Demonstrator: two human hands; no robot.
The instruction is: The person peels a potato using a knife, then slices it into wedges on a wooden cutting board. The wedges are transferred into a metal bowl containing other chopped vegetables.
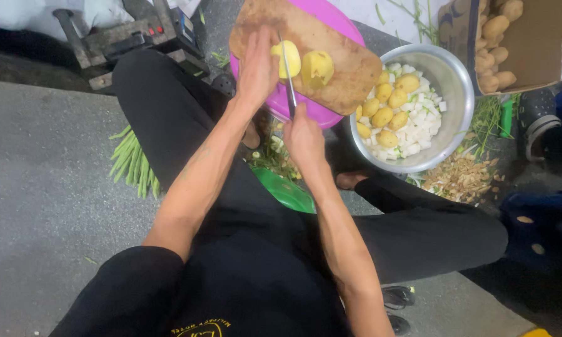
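A peeled yellow potato lies cut in two on a round wooden board [343,75], which rests on a pink basin [321,113]. My left hand [258,68] presses on the left half [289,59]. The right half [317,67] lies free beside it. My right hand [302,134] grips the handle of a knife [286,72], whose blade runs up the board between the two halves.
A steel bowl [455,87] at the right holds peeled potatoes and white diced pieces. A cardboard box [530,43] of unpeeled potatoes stands behind it. Peelings [459,178], green beans [131,162], a green lid [287,190] and a black scale [137,34] lie around my crossed legs.
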